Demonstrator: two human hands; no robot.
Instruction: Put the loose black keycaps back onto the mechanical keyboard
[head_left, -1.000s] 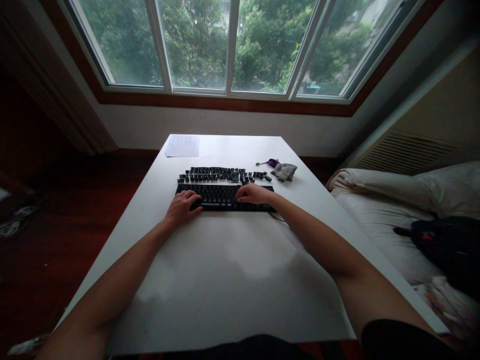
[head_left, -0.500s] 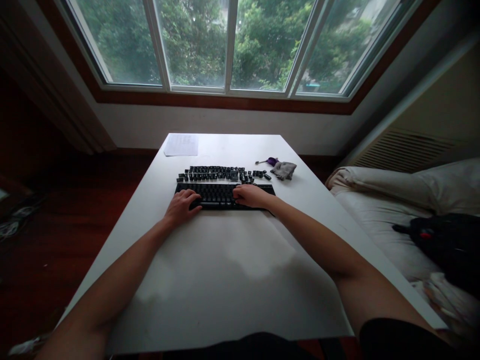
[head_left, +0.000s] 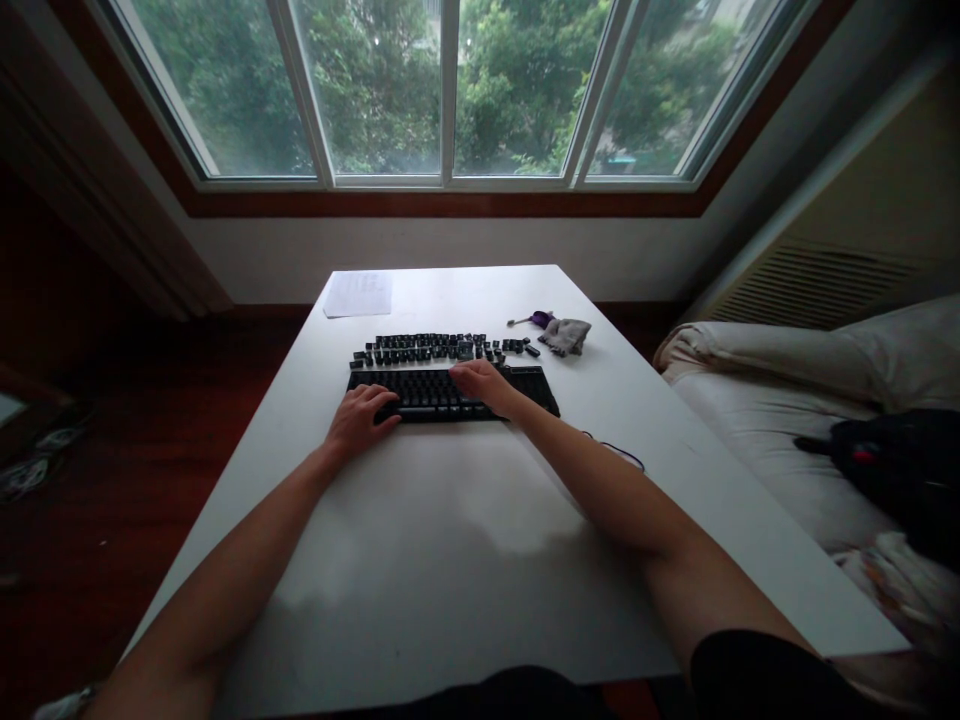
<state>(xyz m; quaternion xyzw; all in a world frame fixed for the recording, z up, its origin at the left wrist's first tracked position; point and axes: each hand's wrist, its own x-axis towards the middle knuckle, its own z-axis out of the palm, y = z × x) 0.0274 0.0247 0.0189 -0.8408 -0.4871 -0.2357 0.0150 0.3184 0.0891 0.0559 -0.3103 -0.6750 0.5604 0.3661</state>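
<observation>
A black keyboard lies flat on the white table. My left hand grips its left end, fingers over the top and thumb at the front edge. Over the right-middle part of the keys is my right hand, its fingers curled together; whatever they pinch, if anything, is hidden. Just behind the keyboard, loose black keycaps lie in uneven rows, a few scattered toward the right.
Right of the keycaps are a grey cloth and a purple-handled brush. A paper sheet lies at the table's far left corner. A thin cable trails right of the keyboard. A couch stands to the right.
My right hand has moved left and slightly away from me over the keys. More of the keyboard's right end and the cable now show. My left hand stays on the left end.
</observation>
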